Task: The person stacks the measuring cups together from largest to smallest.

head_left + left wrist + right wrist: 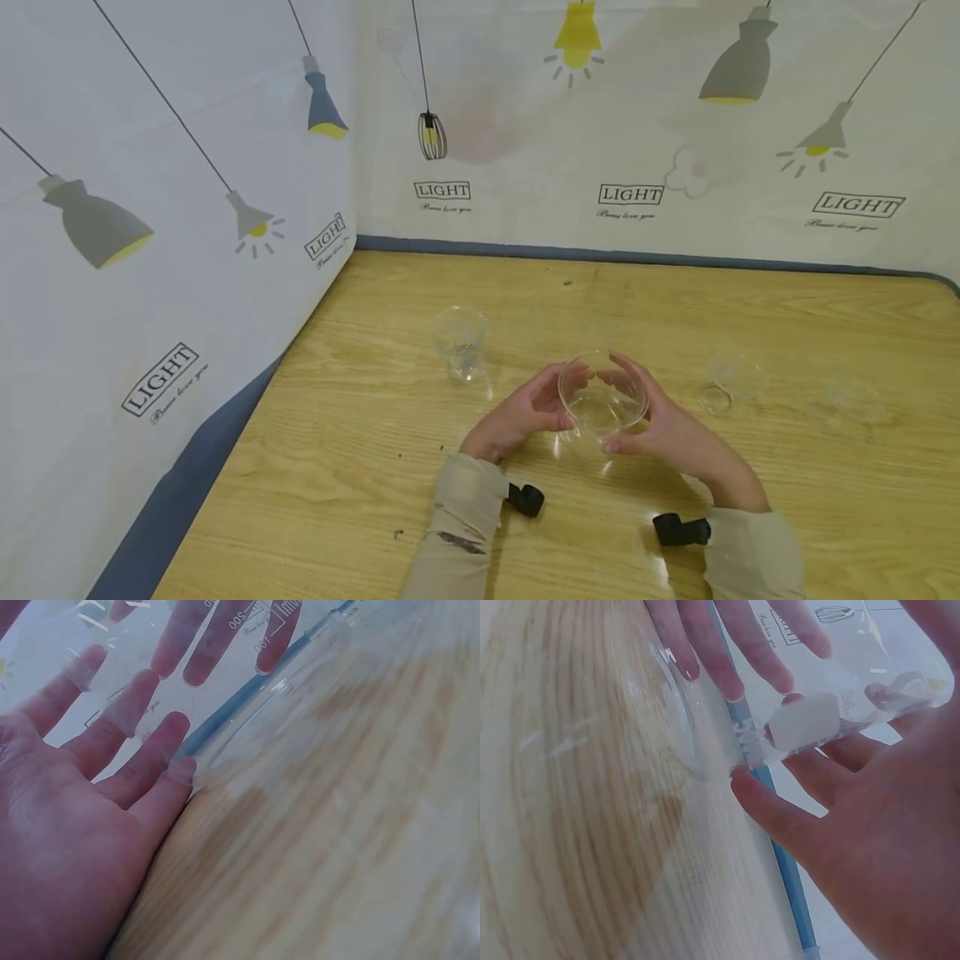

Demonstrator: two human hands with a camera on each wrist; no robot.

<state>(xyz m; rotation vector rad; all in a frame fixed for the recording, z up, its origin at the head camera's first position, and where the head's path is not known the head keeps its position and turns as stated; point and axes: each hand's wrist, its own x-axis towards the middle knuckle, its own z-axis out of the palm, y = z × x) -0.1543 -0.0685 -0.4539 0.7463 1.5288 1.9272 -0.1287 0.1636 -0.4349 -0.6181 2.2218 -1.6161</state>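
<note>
A clear glass beaker [600,412] with printed volume marks stands at the middle of the view, between both hands. My left hand [534,406] holds its left side, thumb at the front and fingers round the back. On the opposite side, my right hand [663,421] grips it in the same way. Through the glass in the left wrist view, the right hand's fingers [206,652] show behind mirrored numbers. A whitish patch [804,724] marks the glass in the right wrist view, near the right palm.
Clear glassware [459,329] stands on the wooden table [337,467] left of the beaker. More faint, transparent glassware [738,375] sits to the right, with another clear piece [855,398] farther out. Lamp-printed white sheets [510,167] border the back and left. Black wrist mounts [528,500] project from the sleeves.
</note>
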